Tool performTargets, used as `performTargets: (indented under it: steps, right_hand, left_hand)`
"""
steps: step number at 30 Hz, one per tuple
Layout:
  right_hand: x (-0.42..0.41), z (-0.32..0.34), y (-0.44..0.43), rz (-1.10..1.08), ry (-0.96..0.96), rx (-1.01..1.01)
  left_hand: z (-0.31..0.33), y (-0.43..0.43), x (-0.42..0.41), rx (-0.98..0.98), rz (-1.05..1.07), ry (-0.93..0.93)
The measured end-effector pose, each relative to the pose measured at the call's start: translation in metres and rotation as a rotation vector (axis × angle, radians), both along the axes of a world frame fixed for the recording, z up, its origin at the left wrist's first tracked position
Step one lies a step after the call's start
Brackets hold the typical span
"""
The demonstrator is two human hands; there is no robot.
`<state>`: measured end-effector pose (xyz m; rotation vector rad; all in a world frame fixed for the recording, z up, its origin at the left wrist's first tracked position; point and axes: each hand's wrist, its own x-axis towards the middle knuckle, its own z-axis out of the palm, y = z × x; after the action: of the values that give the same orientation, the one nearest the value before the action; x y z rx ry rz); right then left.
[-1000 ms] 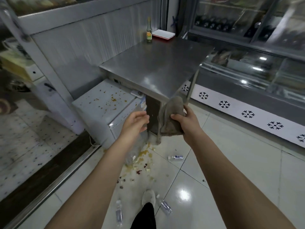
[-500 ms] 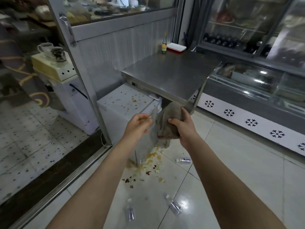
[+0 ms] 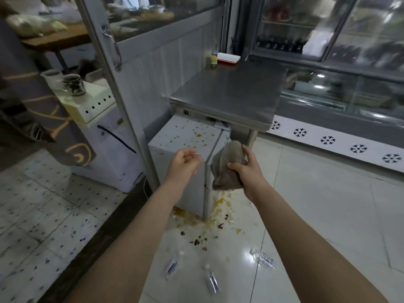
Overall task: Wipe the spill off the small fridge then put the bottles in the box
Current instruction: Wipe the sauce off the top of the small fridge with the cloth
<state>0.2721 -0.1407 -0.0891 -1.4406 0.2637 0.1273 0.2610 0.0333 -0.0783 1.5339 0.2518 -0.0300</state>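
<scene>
The small white fridge (image 3: 175,138) stands under a steel table, its top dotted with orange and yellow spill (image 3: 199,134). My right hand (image 3: 244,169) grips a bunched grey-brown cloth (image 3: 227,165) in front of the fridge's near right corner. My left hand (image 3: 185,160) hovers over the fridge's front edge, fingers loosely curled, holding nothing. Three clear plastic bottles lie on the floor tiles: one at the left (image 3: 171,266), one in the middle (image 3: 211,281), one at the right (image 3: 262,258). No box is in view.
The steel table (image 3: 231,92) overhangs the fridge and carries a green bottle (image 3: 214,57) and a red-rimmed tray (image 3: 228,57). More spill (image 3: 209,224) covers the floor by the fridge. A door frame (image 3: 122,106) rises at left, a display freezer (image 3: 349,101) at right.
The view has shifted back and left, so the fridge now sits more central. Both hands stayed close together in front of it, the right still holding the cloth.
</scene>
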Motion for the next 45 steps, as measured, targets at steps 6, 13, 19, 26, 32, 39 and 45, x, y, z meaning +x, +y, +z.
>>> performTargets:
  steps: [6, 13, 19, 26, 32, 39, 45]
  right_hand:
    - [0.025, -0.011, 0.033, -0.036, -0.001, 0.005]
    - [0.089, -0.034, 0.049, -0.063, 0.024, 0.032]
    - [0.145, -0.055, 0.067, -0.096, 0.073, 0.063]
    - [0.187, -0.076, 0.093, -0.118, 0.123, 0.035]
    - [0.221, -0.096, 0.116, -0.171, 0.192, -0.018]
    - [0.259, -0.122, 0.149, -0.32, 0.283, -0.113]
    - [0.306, -0.139, 0.178, -0.308, 0.297, -0.063]
  left_hand:
    - [-0.016, 0.023, 0.026, -0.011, -0.054, 0.051]
    - [-0.032, 0.034, 0.1, 0.002, -0.099, 0.077]
    - [-0.049, 0.048, 0.16, 0.051, -0.085, 0.13]
    - [-0.061, 0.069, 0.206, 0.088, -0.106, 0.164]
    - [-0.087, 0.104, 0.252, 0.095, -0.189, 0.216]
    - [-0.127, 0.149, 0.313, 0.187, -0.34, 0.265]
    - [-0.147, 0.174, 0.378, 0.238, -0.384, 0.274]
